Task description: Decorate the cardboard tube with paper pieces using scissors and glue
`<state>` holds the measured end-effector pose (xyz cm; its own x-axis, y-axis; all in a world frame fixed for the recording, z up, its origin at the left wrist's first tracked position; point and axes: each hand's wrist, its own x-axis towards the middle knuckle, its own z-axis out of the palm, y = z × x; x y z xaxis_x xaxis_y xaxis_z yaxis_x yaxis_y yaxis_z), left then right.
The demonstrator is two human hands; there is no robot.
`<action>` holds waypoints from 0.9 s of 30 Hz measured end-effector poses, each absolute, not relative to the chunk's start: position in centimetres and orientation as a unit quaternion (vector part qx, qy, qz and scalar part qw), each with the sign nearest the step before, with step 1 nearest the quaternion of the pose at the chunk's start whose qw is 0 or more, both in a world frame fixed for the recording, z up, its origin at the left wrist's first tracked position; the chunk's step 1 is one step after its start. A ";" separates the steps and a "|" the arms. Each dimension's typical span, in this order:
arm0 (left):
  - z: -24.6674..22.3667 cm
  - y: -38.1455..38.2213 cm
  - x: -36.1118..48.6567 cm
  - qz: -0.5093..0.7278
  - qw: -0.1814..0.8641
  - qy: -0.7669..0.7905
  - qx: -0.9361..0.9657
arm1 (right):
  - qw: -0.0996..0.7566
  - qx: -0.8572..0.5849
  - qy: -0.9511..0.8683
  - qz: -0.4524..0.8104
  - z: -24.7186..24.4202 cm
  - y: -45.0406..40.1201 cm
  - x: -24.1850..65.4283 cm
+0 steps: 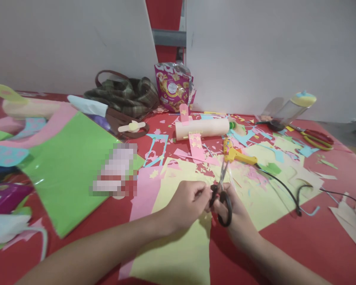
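My right hand [239, 215] grips black-handled scissors [224, 174], its fingers in the loops and the blades pointing away from me. Beside it, my left hand [190, 202] is closed in a pinch right at the scissors' handle; whatever it pinches is hidden or too small to make out. Below both hands lie yellow paper sheets [178, 253] and a pink sheet [145, 194]. Just past the blade tips rests a yellow glue gun [240, 155] with a black cord. Farther back lies a cream tube [207, 128] with pink star-marked strips on it.
Green sheets [74, 170] cover the left side of the red table, near a purple box [8, 198]. A plaid bag [124, 95] and a purple snack bag [174, 87] stand at the back. Pliers [317, 138] and a clear bottle [293, 111] are at right, amid paper scraps.
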<state>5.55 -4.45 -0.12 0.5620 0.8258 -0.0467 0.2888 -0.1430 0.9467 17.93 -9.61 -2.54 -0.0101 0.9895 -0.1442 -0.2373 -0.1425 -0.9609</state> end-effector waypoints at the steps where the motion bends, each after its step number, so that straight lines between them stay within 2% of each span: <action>1: -0.2 -4.4 5.6 0.242 0.526 0.390 0.716 | 0.539 -0.479 -0.380 0.580 -2.5 -9.4 18.1; 6: -0.8 -4.4 5.6 0.191 0.513 0.380 0.746 | 0.576 -0.495 -0.337 0.556 -2.5 -8.7 18.7; 19: 0.1 -3.3 4.9 0.104 0.504 0.311 0.799 | 0.555 -0.500 -0.361 0.558 -2.2 -8.4 18.9; 27: 0.8 -1.9 3.8 0.074 0.466 0.309 0.826 | 0.560 -0.519 -0.390 0.515 -2.2 -8.4 19.1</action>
